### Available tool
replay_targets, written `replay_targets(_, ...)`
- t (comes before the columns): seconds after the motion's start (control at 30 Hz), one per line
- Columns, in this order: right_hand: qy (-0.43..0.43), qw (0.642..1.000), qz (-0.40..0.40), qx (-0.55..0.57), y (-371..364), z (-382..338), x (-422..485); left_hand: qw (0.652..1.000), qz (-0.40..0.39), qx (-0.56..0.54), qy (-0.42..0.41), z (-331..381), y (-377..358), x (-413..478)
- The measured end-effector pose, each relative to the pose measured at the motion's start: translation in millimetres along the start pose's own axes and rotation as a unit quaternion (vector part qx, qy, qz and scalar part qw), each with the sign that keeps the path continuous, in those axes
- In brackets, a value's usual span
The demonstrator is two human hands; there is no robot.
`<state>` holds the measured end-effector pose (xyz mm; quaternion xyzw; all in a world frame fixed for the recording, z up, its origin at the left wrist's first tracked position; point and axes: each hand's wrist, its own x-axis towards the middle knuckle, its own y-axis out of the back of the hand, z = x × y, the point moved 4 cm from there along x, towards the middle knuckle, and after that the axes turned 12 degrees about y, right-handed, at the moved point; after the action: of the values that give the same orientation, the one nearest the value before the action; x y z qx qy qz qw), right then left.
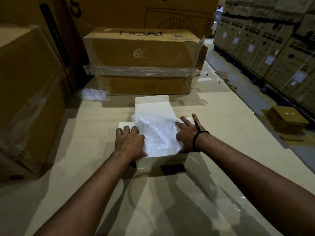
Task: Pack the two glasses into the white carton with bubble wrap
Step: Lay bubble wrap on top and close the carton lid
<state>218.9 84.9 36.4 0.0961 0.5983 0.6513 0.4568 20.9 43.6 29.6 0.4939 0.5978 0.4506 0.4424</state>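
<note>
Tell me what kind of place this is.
Most likely a warehouse or packing area. Labelled cartons are stacked in long rows on the right, large taped brown boxes stand ahead, and a loose piece of bubble wrap lies beside them.

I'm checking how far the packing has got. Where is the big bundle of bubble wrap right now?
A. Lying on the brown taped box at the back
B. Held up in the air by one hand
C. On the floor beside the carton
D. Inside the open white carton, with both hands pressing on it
D: the bubble wrap bundle sits in the open white carton, with the left hand and right hand on its two sides.
</note>
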Motion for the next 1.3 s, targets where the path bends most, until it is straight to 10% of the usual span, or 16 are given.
replay_targets(0.33, 0.052, 0.995, -0.018, 0.084, -0.1, 11.1, 1.8, 0.989, -0.100, -0.108, -0.028, -20.6, -3.0, 6.9)
replay_targets(0.6, 0.052, 0.998, 0.017, 0.025, 3.5, 5.3, 3.9, 0.999, -0.024, 0.024, -0.029, 3.4, -7.2, 9.9)
replay_targets(0.77, 0.038, 0.996, -0.042, 0.069, 10.6, 18.4, 0.2, 0.993, -0.068, -0.093, -0.030, -14.6, 0.2, 11.9)
replay_targets(0.93, 0.063, 0.993, -0.041, 0.095, 14.5, 10.1, 6.8, 0.994, 0.046, -0.091, 0.033, 1.1, 14.7, 12.1)
replay_targets(1.3, 0.029, 0.996, 0.041, 0.075, -0.1, -6.2, 12.1, 0.998, -0.010, 0.005, 0.056, 23.6, -1.1, 9.5)
